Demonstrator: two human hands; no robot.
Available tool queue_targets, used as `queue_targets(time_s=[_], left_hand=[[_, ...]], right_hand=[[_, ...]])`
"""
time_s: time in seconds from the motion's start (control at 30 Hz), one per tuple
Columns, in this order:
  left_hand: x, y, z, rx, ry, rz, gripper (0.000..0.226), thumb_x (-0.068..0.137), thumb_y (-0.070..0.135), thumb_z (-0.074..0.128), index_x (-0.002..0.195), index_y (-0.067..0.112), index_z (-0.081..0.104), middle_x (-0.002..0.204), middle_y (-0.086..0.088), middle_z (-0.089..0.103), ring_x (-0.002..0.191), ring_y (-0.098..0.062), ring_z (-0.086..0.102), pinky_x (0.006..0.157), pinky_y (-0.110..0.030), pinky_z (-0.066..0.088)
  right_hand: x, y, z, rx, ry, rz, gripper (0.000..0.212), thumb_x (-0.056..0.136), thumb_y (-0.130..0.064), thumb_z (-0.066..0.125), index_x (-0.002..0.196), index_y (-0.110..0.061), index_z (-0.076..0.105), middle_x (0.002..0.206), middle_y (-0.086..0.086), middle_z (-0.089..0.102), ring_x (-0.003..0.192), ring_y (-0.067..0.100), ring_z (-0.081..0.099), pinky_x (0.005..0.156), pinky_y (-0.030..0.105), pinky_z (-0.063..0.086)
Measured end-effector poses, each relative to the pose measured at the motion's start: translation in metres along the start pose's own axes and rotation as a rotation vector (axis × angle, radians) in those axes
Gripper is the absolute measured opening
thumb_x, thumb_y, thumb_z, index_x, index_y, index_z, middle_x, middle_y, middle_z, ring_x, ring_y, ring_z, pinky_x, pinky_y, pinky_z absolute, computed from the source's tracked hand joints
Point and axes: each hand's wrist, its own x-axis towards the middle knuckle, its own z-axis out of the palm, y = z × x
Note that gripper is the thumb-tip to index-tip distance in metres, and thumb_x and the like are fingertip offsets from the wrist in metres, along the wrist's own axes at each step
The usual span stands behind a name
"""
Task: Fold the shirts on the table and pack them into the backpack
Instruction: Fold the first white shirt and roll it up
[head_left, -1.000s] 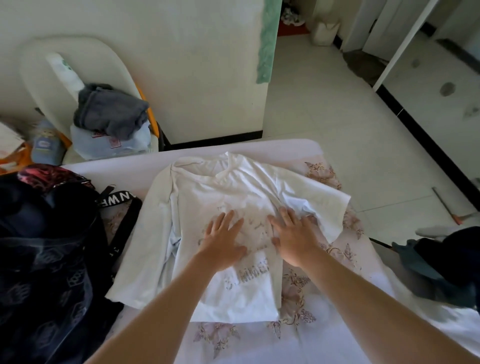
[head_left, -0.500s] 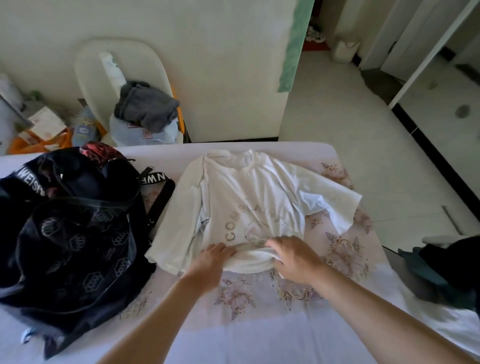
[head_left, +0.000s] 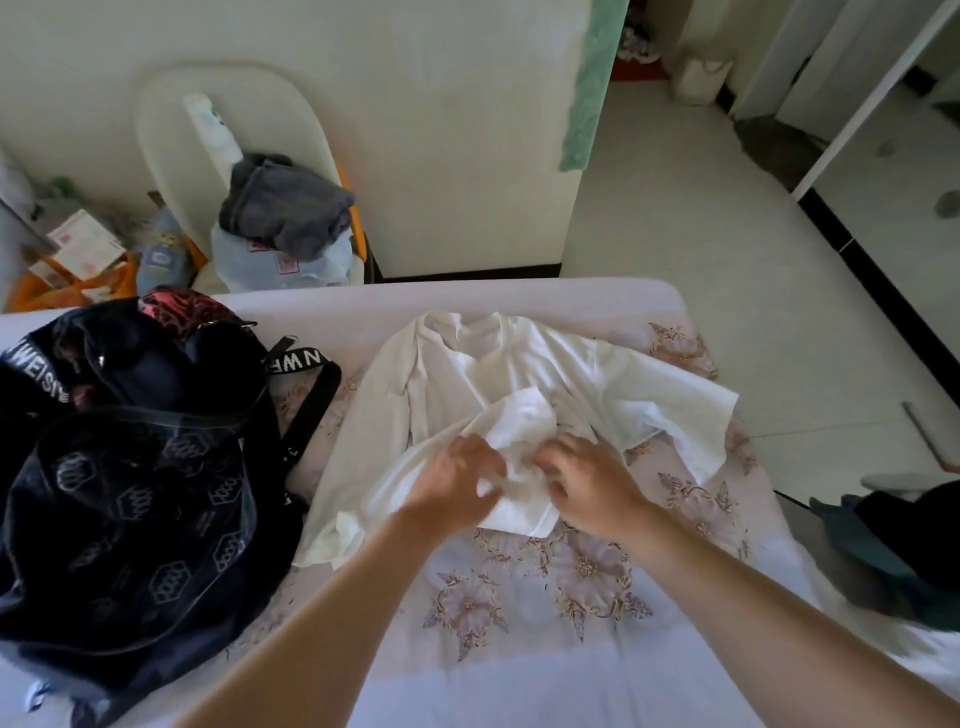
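Note:
A white shirt lies on the table, collar toward the wall, sleeves spread to both sides. Its bottom hem is bunched and lifted over the chest. My left hand grips the left part of that bunched hem. My right hand grips the right part, fingers curled into the cloth. A black backpack with white hexagon prints stands open at the table's left, its lettered strap touching the shirt's left sleeve.
The table wears a pale cloth with floral embroidery. Dark clothes lie at the right edge. Behind the table a white chair holds a grey garment and a plastic bag. Tiled floor opens to the right.
Both hands slid from the shirt's chest to its bottom hem, gripped it, and have lifted it up over the chest. The view shifted right to left, showing more of the backpack.

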Motion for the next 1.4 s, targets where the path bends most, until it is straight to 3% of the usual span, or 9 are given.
queue_targets(time_s=[0.1, 0.37, 0.6, 0.73, 0.87, 1.0, 1.17, 1.27, 1.4], left_hand=[[0.000, 0.005, 0.021, 0.264, -0.273, -0.005, 0.072, 0.069, 0.061, 0.071, 0.135, 0.045, 0.047, 0.143, 0.014, 0.038, 0.133, -0.017, 0.030, 0.115, -0.042, 0.027], [0.006, 0.007, 0.000, -0.098, -0.032, -0.208, 0.039, 0.097, 0.009, 0.048, 0.127, 0.029, 0.064, 0.105, 0.000, 0.070, 0.078, -0.012, 0.059, 0.065, -0.019, 0.047], [-0.024, 0.017, -0.059, -0.534, 0.253, -0.385, 0.041, 0.093, -0.002, 0.037, 0.104, 0.028, 0.063, 0.092, 0.009, 0.064, 0.084, -0.007, 0.056, 0.067, -0.023, 0.044], [-0.048, 0.015, -0.082, -0.426, -0.116, -0.402, 0.041, 0.092, -0.007, 0.040, 0.093, 0.024, 0.067, 0.084, -0.002, 0.065, 0.073, -0.017, 0.053, 0.058, -0.020, 0.040], [-0.091, 0.011, -0.086, 0.179, -0.748, -0.454, 0.034, 0.086, 0.009, 0.052, 0.117, 0.011, 0.064, 0.113, -0.005, 0.065, 0.098, -0.019, 0.060, 0.078, -0.025, 0.051], [-0.134, 0.022, -0.059, 0.055, -1.078, -0.534, 0.024, 0.088, 0.027, 0.054, 0.105, 0.024, 0.071, 0.101, 0.010, 0.072, 0.097, -0.010, 0.068, 0.096, -0.030, 0.050], [-0.153, 0.043, 0.007, 0.049, -0.423, -0.187, 0.021, 0.088, 0.033, 0.061, 0.108, 0.033, 0.065, 0.121, 0.010, 0.059, 0.116, -0.013, 0.054, 0.097, -0.029, 0.046], [-0.161, 0.055, 0.043, 0.186, -0.435, -0.054, 0.054, 0.080, 0.051, 0.071, 0.128, 0.036, 0.054, 0.145, 0.007, 0.034, 0.135, -0.019, 0.029, 0.110, -0.039, 0.029], [-0.163, 0.051, 0.076, 0.279, -0.301, 0.034, 0.014, 0.085, 0.035, 0.069, 0.099, 0.029, 0.070, 0.140, 0.011, 0.042, 0.130, -0.018, 0.035, 0.106, -0.033, 0.035]], right_hand=[[-0.009, 0.009, 0.017, 0.038, -0.133, 0.043, 0.071, 0.069, -0.052, 0.060, 0.134, -0.024, 0.053, 0.138, -0.006, 0.047, 0.134, 0.015, 0.040, 0.112, 0.039, 0.032], [0.003, 0.014, 0.012, 0.138, 0.079, 0.069, 0.029, 0.085, -0.026, 0.075, 0.114, -0.025, 0.075, 0.115, -0.010, 0.070, 0.102, 0.009, 0.064, 0.090, 0.033, 0.052], [-0.011, -0.023, -0.032, 0.552, 0.248, 0.482, 0.023, 0.096, -0.008, 0.052, 0.103, -0.023, 0.068, 0.093, -0.013, 0.069, 0.085, 0.005, 0.064, 0.067, 0.015, 0.048], [-0.038, -0.042, -0.063, 0.464, 0.310, 0.489, 0.027, 0.093, -0.001, 0.047, 0.087, -0.023, 0.061, 0.076, -0.015, 0.059, 0.068, 0.002, 0.055, 0.053, 0.014, 0.040], [-0.076, -0.057, -0.079, 0.270, -0.191, 0.452, 0.024, 0.092, -0.020, 0.047, 0.074, -0.018, 0.063, 0.067, -0.009, 0.053, 0.061, 0.011, 0.051, 0.057, 0.028, 0.037], [-0.112, -0.089, -0.070, 0.046, -0.868, 0.500, 0.024, 0.095, -0.020, 0.047, 0.072, -0.018, 0.053, 0.074, 0.001, 0.055, 0.059, 0.014, 0.050, 0.056, 0.026, 0.041], [-0.151, -0.094, -0.033, -0.036, -0.824, 0.644, 0.038, 0.087, -0.047, 0.057, 0.111, -0.019, 0.065, 0.104, 0.001, 0.066, 0.086, 0.019, 0.064, 0.076, 0.030, 0.055], [-0.161, -0.098, -0.018, -0.073, -0.316, 0.472, 0.031, 0.086, -0.049, 0.054, 0.107, -0.027, 0.062, 0.113, -0.005, 0.058, 0.106, 0.020, 0.057, 0.086, 0.031, 0.045], [-0.177, -0.092, 0.018, -0.006, -0.412, 0.392, 0.058, 0.074, -0.039, 0.074, 0.127, -0.029, 0.055, 0.123, -0.003, 0.044, 0.110, 0.021, 0.054, 0.093, 0.033, 0.047]])
